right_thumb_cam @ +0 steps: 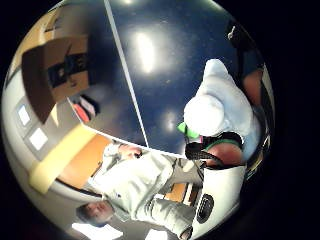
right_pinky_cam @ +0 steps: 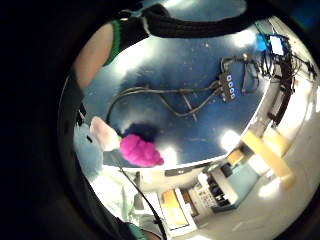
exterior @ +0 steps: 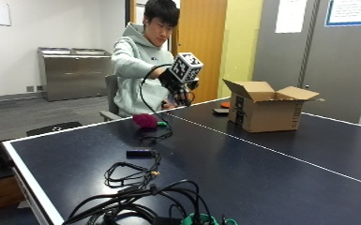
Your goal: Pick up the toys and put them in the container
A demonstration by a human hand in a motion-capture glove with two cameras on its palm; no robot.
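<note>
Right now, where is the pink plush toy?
In the outside view, the pink plush toy lies on the table near the person's edge, below the raised gloved hand.

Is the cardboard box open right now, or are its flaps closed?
Open. In the outside view the cardboard box stands upright on the table with its top flaps spread outward.

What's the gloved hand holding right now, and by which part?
Cannot tell: the gloved right hand is raised, something white close to its palm; no grip shows.

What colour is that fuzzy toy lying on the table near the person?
Magenta pink fuzzy toy, clearest in the outside view.
</note>
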